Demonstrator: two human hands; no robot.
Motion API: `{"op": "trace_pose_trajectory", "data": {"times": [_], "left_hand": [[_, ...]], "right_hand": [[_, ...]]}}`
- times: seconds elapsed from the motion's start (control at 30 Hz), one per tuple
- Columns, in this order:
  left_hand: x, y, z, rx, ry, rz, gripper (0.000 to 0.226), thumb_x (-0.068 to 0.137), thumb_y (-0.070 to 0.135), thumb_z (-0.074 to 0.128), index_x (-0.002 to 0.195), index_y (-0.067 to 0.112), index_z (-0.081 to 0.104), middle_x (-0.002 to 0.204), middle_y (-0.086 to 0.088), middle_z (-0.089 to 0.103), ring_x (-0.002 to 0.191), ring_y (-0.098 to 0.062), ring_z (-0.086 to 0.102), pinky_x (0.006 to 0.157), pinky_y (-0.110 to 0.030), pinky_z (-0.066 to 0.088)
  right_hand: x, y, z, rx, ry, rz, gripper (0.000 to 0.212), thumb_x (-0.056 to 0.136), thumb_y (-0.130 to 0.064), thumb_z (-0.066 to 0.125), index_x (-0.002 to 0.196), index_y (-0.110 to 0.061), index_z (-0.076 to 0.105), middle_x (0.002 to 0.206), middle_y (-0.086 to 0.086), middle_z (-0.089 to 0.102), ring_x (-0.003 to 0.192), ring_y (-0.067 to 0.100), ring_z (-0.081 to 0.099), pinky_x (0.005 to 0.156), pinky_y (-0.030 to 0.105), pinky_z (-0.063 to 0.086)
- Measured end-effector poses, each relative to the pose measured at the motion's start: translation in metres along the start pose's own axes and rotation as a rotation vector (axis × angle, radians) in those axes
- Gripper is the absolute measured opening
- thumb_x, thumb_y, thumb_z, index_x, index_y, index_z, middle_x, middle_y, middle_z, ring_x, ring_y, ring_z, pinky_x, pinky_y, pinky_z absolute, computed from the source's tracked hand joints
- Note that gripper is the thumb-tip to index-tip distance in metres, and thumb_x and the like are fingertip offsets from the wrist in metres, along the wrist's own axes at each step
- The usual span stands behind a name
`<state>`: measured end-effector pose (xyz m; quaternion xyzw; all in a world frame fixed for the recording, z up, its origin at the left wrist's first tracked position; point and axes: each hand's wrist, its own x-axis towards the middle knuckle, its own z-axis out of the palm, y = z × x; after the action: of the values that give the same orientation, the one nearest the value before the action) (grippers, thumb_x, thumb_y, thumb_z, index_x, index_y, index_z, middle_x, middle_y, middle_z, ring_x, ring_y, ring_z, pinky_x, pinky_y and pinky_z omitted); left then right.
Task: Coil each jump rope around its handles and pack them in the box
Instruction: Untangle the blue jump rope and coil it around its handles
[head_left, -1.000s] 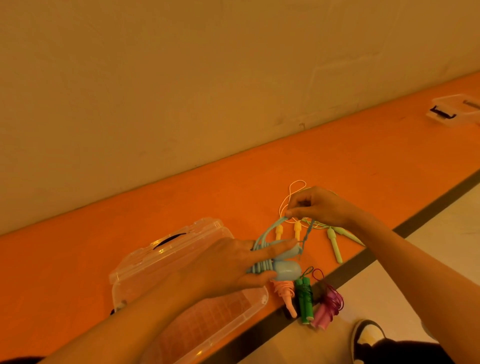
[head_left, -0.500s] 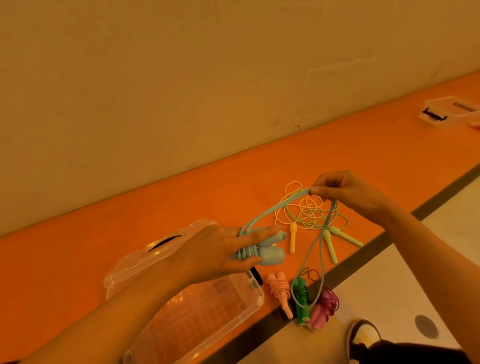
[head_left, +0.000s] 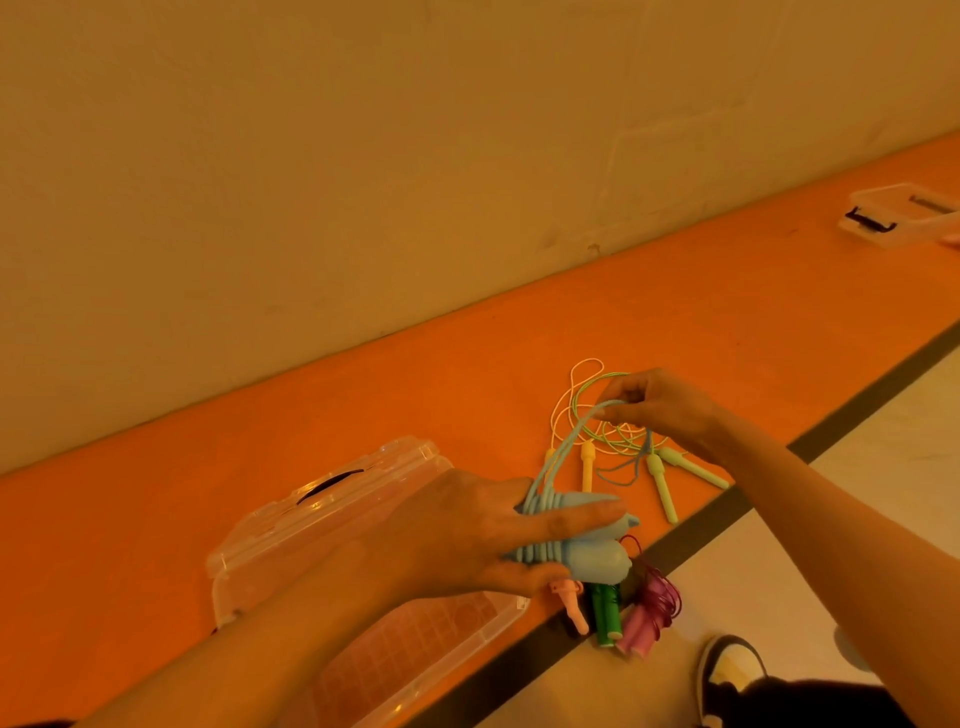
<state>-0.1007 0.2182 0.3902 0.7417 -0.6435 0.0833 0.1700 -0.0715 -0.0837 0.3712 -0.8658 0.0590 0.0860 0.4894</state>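
Handles (head_left: 587, 558), blue, are gripped in the left hand (head_left: 467, 540) beside the box (head_left: 332, 499); the blue cord (head_left: 563, 449) is pinched by the right hand (head_left: 670, 410). Cord should be held taut so turns are laid snug.

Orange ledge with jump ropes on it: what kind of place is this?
Likely an indoor playroom or gym, though I can't be sure. A long orange ledge runs along a bare wall, a pale floor lies beside it, and jump ropes and clear boxes lie on the ledge.
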Motion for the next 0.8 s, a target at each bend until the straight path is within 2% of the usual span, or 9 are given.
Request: {"op": "trace_pose_trajectory", "data": {"times": [0.1,0.2,0.23,0.3,0.37,0.53,0.67,0.73,0.8], "left_hand": [[-0.001,0.000,-0.001,0.022,0.004,0.007,0.059,0.103,0.053,0.040,0.155,0.037,0.018,0.091,0.003,0.061,0.058,-0.006,0.048,0.045,-0.025,0.049],[-0.003,-0.002,-0.002,0.017,0.014,-0.011,0.061,0.101,0.052,0.043,0.155,0.035,0.020,0.090,0.003,0.061,0.056,-0.006,0.050,0.043,-0.023,0.049],[-0.005,-0.004,-0.003,0.025,0.018,-0.027,0.060,0.102,0.053,0.041,0.155,0.036,0.019,0.090,0.004,0.061,0.056,-0.005,0.050,0.042,-0.022,0.048],[-0.008,-0.007,-0.003,0.042,0.029,-0.062,0.060,0.102,0.056,0.038,0.155,0.037,0.019,0.093,0.006,0.061,0.057,-0.005,0.050,0.043,-0.021,0.048],[-0.011,-0.011,-0.002,0.060,0.018,-0.073,0.061,0.101,0.057,0.040,0.155,0.040,0.018,0.099,0.006,0.064,0.060,-0.005,0.051,0.045,-0.020,0.047],[-0.010,-0.017,-0.005,0.086,0.014,-0.086,0.061,0.100,0.054,0.043,0.154,0.039,0.020,0.102,0.006,0.065,0.061,-0.004,0.050,0.046,-0.013,0.038],[-0.011,-0.019,-0.006,0.078,0.031,-0.119,0.062,0.099,0.054,0.045,0.154,0.040,0.020,0.096,0.007,0.065,0.059,-0.005,0.052,0.046,-0.016,0.043],[-0.010,-0.015,-0.004,0.068,0.016,-0.096,0.063,0.098,0.052,0.048,0.154,0.039,0.024,0.093,0.009,0.062,0.058,-0.004,0.050,0.047,-0.012,0.038],[-0.007,-0.010,-0.001,0.047,-0.011,-0.034,0.064,0.098,0.050,0.051,0.154,0.037,0.025,0.091,0.009,0.060,0.057,-0.003,0.050,0.047,-0.012,0.040]], "right_hand": [[-0.003,0.013,-0.006,0.032,-0.037,0.028,0.008,0.088,-0.010,0.070,0.090,-0.015,0.076,0.094,0.007,0.071,0.083,0.022,0.061,0.073,0.034,0.053],[-0.008,0.022,-0.014,0.240,-0.154,0.114,0.011,0.089,-0.003,0.065,0.090,-0.008,0.074,0.084,0.008,0.064,0.070,0.014,0.055,0.062,0.025,0.045],[-0.009,0.025,-0.017,0.337,-0.206,0.164,0.005,0.086,-0.006,0.070,0.089,-0.006,0.074,0.082,0.009,0.063,0.067,0.013,0.054,0.060,0.025,0.045],[-0.010,0.033,-0.027,0.449,-0.328,0.243,0.035,0.067,-0.023,0.091,0.090,-0.002,0.076,0.073,0.009,0.060,0.062,0.013,0.052,0.056,0.023,0.045],[-0.013,0.038,-0.034,0.474,-0.424,0.287,0.054,0.054,-0.030,0.097,0.094,-0.001,0.076,0.068,0.007,0.053,0.061,0.014,0.047,0.058,0.025,0.043],[-0.015,0.042,-0.051,0.629,-0.539,0.264,0.042,0.067,-0.022,0.092,0.097,0.001,0.075,0.070,0.007,0.049,0.065,0.015,0.042,0.062,0.027,0.043],[-0.013,0.031,-0.053,0.667,-0.435,0.255,0.034,0.068,-0.028,0.091,0.085,-0.003,0.076,0.065,0.004,0.049,0.059,0.013,0.040,0.057,0.024,0.039],[-0.008,0.022,-0.048,0.628,-0.288,0.260,0.022,0.081,-0.026,0.076,0.082,-0.004,0.075,0.062,0.003,0.051,0.057,0.012,0.038,0.057,0.025,0.036],[-0.003,0.013,-0.042,0.482,-0.138,0.235,0.024,0.089,-0.023,0.062,0.082,-0.003,0.073,0.060,0.002,0.056,0.058,0.013,0.040,0.060,0.027,0.033]]}}
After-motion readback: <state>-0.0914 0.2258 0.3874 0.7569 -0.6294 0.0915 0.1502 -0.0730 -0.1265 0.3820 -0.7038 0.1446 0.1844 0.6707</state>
